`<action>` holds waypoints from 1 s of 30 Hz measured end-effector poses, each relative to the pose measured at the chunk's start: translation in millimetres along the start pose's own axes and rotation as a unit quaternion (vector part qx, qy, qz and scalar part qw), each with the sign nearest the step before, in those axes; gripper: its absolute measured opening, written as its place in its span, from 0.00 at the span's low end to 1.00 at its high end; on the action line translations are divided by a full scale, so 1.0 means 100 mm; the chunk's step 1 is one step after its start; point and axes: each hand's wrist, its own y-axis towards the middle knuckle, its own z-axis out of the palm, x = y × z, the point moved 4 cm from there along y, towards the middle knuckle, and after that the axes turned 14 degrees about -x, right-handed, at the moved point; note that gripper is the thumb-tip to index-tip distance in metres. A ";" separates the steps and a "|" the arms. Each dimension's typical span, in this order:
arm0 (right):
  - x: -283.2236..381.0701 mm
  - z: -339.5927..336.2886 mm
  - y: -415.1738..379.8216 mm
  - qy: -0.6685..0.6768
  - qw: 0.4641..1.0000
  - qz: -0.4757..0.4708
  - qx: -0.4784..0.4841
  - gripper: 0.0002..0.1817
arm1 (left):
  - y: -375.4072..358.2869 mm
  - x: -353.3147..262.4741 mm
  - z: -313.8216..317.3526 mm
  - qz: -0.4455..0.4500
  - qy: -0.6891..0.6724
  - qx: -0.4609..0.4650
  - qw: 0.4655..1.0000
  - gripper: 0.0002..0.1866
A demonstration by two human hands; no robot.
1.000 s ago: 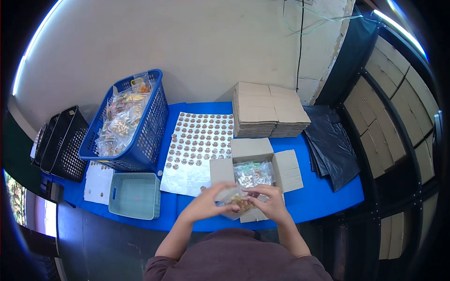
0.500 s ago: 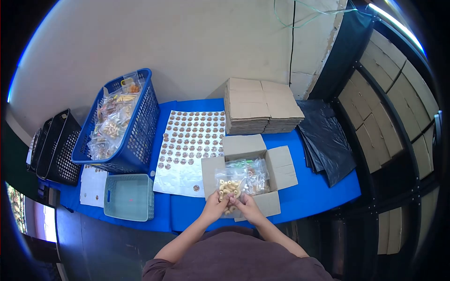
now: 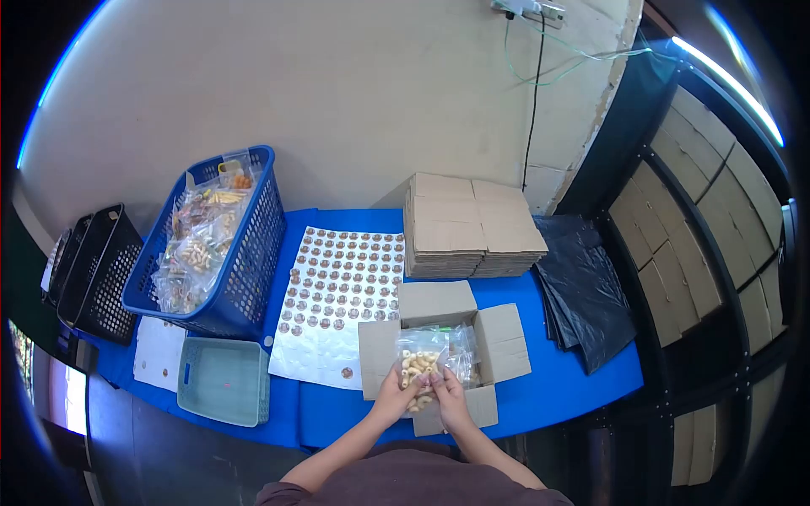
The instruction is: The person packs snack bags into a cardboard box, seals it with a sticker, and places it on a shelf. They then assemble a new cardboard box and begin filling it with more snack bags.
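Observation:
A clear plastic bag of pale ring-shaped snacks [image 3: 418, 361] is in both my hands, held over the near left part of an open cardboard box [image 3: 506, 341]. My left hand [image 3: 393, 398] pinches the bag's left side, and my right hand [image 3: 450, 400] grips its right side; the thumbs come close together on the front. Inside the box, partly hidden behind the held bag, lie more clear packets [image 3: 463, 347]. All the box's flaps are folded outward.
Left of the box lies a sheet of round stickers [image 3: 337, 295]. A blue basket of packets [image 3: 245, 261], a grey-green tray [image 3: 221, 384] and black baskets [image 3: 101, 287] stand farther left. Flattened cartons [image 3: 472, 221], black plastic bags [image 3: 582, 287] and shelves of boxes [image 3: 675, 253] are behind and right.
The camera view has tilted up, so the table appears lower and a wall socket shows. Both hands still hold the snack bag, now slightly farther over the box.

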 end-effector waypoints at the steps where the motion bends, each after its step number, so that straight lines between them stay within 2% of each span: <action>1: 0.07 0.01 0.04 0.003 1.000 -0.017 0.012 0.23 | 0.03 0.01 0.04 -0.001 -0.005 -0.003 1.000 0.23; 4: 0.33 0.12 0.05 0.010 1.000 -0.009 0.011 0.22 | 0.13 -0.04 0.12 0.004 -0.060 0.010 0.998 0.24; 6: 0.41 0.16 0.14 -0.007 0.999 -0.020 0.027 0.21 | 0.16 -0.17 0.09 0.085 0.034 -0.010 0.996 0.23; 8: 0.40 0.13 0.23 -0.073 0.994 -0.022 0.080 0.19 | 0.17 -0.41 0.09 0.059 0.066 -0.010 0.996 0.23; 10: 0.38 0.16 0.28 -0.073 0.994 -0.003 0.087 0.18 | 0.19 -0.46 0.03 0.031 0.100 -0.006 0.995 0.23; 13: 0.36 0.19 0.35 -0.086 0.990 0.032 0.105 0.18 | 0.31 -0.25 -0.11 0.066 0.120 -0.037 0.990 0.23; 15: 0.36 0.29 0.40 -0.089 0.988 0.044 0.115 0.18 | 0.42 -0.15 -0.27 0.096 0.076 -0.116 0.986 0.24; 17: 0.39 0.38 0.37 -0.064 0.988 0.062 0.127 0.18 | 0.37 -0.20 -0.32 0.100 0.089 -0.118 0.984 0.25; 19: 0.30 0.40 0.43 -0.080 0.988 0.034 0.125 0.18 | 0.31 -0.24 -0.28 0.137 0.139 -0.057 0.979 0.25; 24: 0.18 0.40 0.50 -0.067 0.988 0.093 0.101 0.18 | 0.33 -0.08 -0.39 0.069 0.067 -0.065 0.993 0.23; 25: 0.16 0.41 0.50 -0.068 0.988 0.092 0.104 0.18 | 0.32 -0.10 -0.36 0.061 0.027 -0.042 0.997 0.23; 27: 0.18 0.44 0.53 -0.082 0.994 0.037 0.063 0.18 | 0.30 -0.19 -0.28 0.056 -0.014 -0.019 0.998 0.23; 29: 0.27 0.51 0.52 -0.080 0.994 0.022 0.066 0.18 | 0.26 -0.31 -0.25 0.041 -0.015 -0.045 0.998 0.23; 30: 0.31 0.54 0.50 -0.078 0.995 0.011 0.065 0.18 | 0.29 -0.28 -0.27 0.063 -0.005 -0.041 0.997 0.23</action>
